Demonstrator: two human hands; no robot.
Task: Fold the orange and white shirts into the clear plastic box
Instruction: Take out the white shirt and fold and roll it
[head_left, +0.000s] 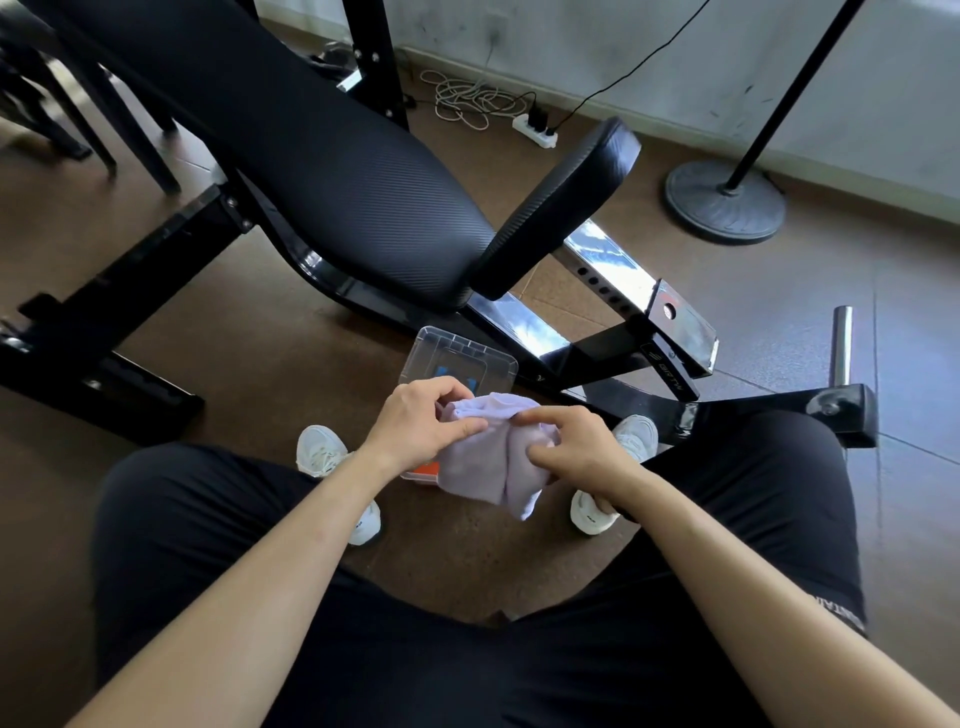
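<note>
Both hands (483, 441) gripped white shirt (493, 467), mid-fold above box (457, 358); orange (427, 472) already inside. Next: tuck, lower in.

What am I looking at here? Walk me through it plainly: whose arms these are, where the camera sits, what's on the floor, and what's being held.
There is no machine here, only a seated person. The single picture comes from a camera worn on their head, looking down past their black shorts and white sneakers.

The left hand and right hand together grip a pale, bunched-up white shirt, held above the floor between the knees.

Below it on the brown floor stands a clear plastic box; a bit of folded orange shirt shows beneath the white one, apparently already inside a box.

Behind stands a black padded weight bench, and farther back a white power strip with cables and a round black stand base.
</note>
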